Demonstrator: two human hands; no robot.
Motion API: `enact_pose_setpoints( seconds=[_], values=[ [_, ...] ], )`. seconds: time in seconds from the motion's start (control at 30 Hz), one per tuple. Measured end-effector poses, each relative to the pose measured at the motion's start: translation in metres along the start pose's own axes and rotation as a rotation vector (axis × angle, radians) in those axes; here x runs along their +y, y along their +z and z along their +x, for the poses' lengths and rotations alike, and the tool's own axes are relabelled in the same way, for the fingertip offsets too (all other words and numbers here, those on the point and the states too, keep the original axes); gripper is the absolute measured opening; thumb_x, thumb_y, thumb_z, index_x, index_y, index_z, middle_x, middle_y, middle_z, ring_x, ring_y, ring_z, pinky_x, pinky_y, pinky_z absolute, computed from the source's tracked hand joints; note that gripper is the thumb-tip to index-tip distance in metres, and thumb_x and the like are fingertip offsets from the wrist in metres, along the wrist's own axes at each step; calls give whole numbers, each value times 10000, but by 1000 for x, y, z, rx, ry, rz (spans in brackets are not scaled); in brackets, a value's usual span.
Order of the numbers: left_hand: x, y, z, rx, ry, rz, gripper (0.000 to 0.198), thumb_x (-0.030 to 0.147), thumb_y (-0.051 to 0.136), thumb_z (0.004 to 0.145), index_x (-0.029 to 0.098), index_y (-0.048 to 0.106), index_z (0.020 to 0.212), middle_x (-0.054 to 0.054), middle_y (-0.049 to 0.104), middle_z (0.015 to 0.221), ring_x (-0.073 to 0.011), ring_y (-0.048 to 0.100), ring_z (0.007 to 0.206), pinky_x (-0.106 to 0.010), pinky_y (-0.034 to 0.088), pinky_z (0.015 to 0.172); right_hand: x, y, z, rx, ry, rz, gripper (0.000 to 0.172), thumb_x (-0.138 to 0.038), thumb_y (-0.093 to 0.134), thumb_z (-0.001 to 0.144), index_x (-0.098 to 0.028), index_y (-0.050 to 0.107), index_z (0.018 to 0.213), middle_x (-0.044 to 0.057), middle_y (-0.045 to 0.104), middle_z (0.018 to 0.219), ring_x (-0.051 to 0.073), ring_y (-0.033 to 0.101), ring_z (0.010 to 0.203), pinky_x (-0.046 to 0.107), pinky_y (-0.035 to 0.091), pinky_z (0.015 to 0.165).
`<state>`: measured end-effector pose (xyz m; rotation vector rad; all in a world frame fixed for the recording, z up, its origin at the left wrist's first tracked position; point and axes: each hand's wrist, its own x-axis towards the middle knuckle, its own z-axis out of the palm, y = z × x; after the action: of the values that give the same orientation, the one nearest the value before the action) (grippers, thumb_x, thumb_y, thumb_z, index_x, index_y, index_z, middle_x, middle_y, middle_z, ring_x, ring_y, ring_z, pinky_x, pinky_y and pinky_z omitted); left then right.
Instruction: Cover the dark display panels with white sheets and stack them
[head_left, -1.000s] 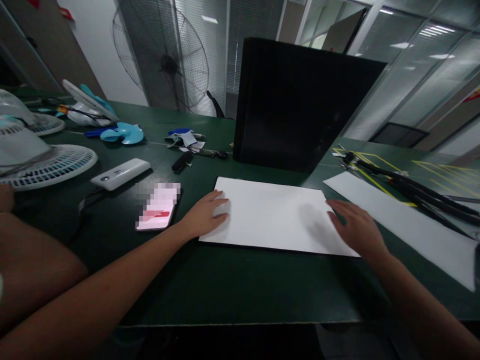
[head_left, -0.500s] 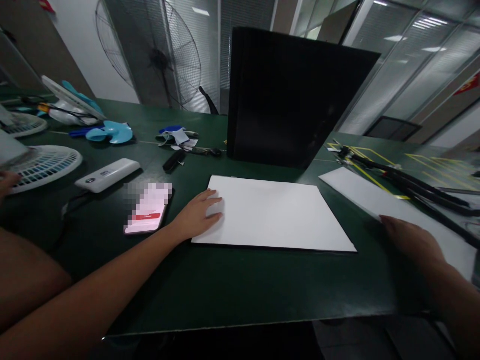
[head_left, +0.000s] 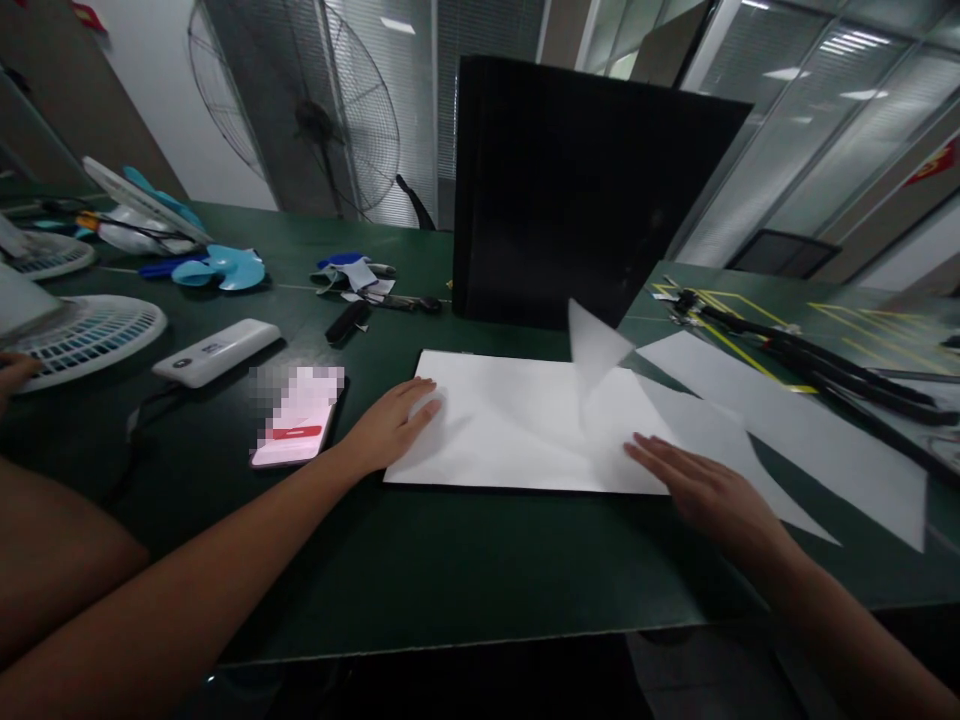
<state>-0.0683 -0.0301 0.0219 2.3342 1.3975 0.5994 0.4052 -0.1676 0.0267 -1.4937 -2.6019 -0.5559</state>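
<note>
A flat white panel [head_left: 495, 440] with a dark edge lies on the green table. My left hand [head_left: 396, 425] rests on its left end, fingers loosely spread and nothing gripped. Over the panel's right side, a thin white sheet [head_left: 596, 350] curls up with one corner in the air. My right hand [head_left: 709, 490] is at this right side, fingers stretched out over the white surface and no grip visible. Beneath and beyond the right hand, another part of white sheet [head_left: 720, 440] extends past the panel; whether it joins the curled piece I cannot tell.
Farther right lies a long white sheet [head_left: 832, 450] beside black cables [head_left: 832, 360]. A black upright panel [head_left: 570, 190] stands behind. To the left are a phone [head_left: 304, 425], a white handheld device [head_left: 217, 352], fan parts [head_left: 97, 335] and another person's hand [head_left: 16, 371].
My right hand has moved left from the sheet on the right to the white panel. A thin sheet now curls up over the panel. My left hand stays almost in place.
</note>
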Motion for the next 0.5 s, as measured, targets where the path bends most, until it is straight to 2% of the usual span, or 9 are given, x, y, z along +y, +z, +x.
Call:
enact_pose_setpoints(
  seconds=[0.1,0.23,0.4,0.5],
  values=[
    [0,-2,-1,21,-54,-50,782,697,174,998,158,534,1436,-128,529,1524,-299,454,1438,-517,324,1212,-31,-1,23,-41,-78,80,689,-66,396,946,-345,365,1576,25,447,1570,253,482,1399,500,508,1066],
    [-2,-3,-1,57,-73,-111,782,704,189,994,155,511,1449,-138,514,1534,-307,481,1418,-509,348,1197,-55,-3,41,-48,-108,176,710,-58,417,951,-387,344,1576,9,414,1587,238,416,1445,519,455,1118],
    [-7,0,2,46,-56,-12,713,602,460,956,165,409,1516,-151,446,1581,-308,452,1437,-491,356,1197,-63,-7,50,-56,-174,245,715,-44,425,944,-390,366,1566,-1,414,1586,229,398,1455,520,418,1155],
    [-12,3,4,50,-11,49,681,508,546,921,176,426,1504,-140,426,1590,-293,447,1441,-462,354,1206,-63,-7,54,-79,-214,276,700,-64,438,953,-384,361,1570,3,395,1598,237,384,1463,535,400,1169]
  ],
)
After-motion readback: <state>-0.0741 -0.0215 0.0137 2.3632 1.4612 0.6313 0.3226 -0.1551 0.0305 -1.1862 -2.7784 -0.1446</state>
